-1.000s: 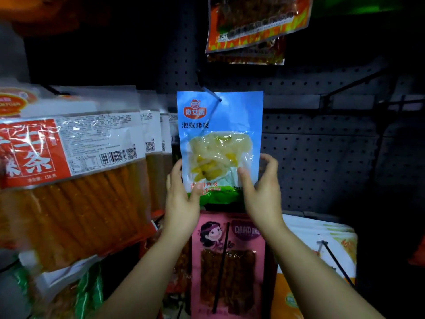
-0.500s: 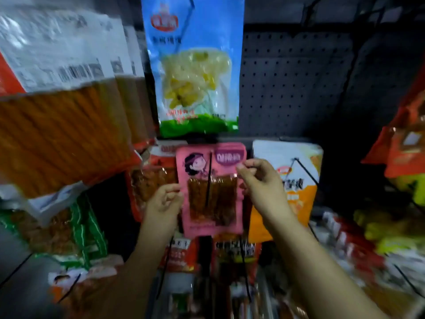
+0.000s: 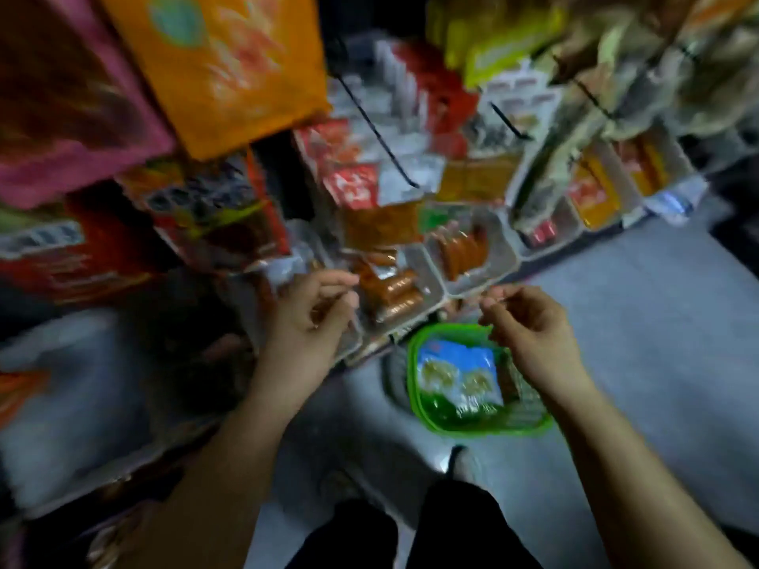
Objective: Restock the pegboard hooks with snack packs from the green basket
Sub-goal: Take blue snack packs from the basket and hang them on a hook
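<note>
The view is blurred and points down at the floor. A green basket [image 3: 415, 355] stands on the grey floor below the shelves, with blue-and-green snack packs [image 3: 458, 373] lying in it. My left hand [image 3: 310, 318] hangs in front of the low shelf trays, left of the basket, fingers loosely curled and holding nothing. Just above the basket's right rim hovers my right hand [image 3: 530, 326], fingers also loosely curled and holding nothing. Black pegboard hooks [image 3: 378, 129] stick out above, carrying packs.
Hanging packs crowd the upper left, a pink one [image 3: 61, 117] and an orange one [image 3: 230, 67]. Clear trays of orange-brown snacks [image 3: 464, 250] line the bottom shelf. My legs in dark trousers [image 3: 415, 527] and a shoe [image 3: 462, 462] stand on the grey floor.
My hands let go of the blue pack on its hook and dropped down. The view swung from the pegboard down to the floor and the basket.
</note>
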